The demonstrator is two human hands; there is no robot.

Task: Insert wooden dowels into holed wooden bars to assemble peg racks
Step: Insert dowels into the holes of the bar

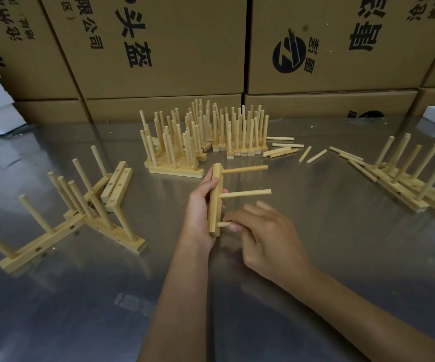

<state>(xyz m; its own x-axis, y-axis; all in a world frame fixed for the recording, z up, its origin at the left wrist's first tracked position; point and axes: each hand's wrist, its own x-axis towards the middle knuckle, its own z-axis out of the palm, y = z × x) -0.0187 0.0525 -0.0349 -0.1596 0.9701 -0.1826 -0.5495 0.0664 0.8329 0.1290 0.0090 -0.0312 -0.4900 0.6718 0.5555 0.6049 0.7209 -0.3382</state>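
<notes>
A person's left hand (pixel 198 205) grips a pale rectangular wooden bar (pixel 216 199) held upright above a reflective steel table (pixel 315 257), fingers curled round its left side. Two round wooden dowels (pixel 245 180) jut rightward from the bar's upper and middle holes. The right hand (pixel 260 231) pinches a third light wooden dowel (pixel 224 224) at the bar's lowest hole, its tip touching or entering the bar. Finished peg racks (pixel 203 134) stand clustered at the far centre. Partly filled bars (pixel 80 212) lie at left, more racks (pixel 415 178) at right, and loose dowels (pixel 289 148) between. Printed cardboard boxes (pixel 159 48) line the far side.
</notes>
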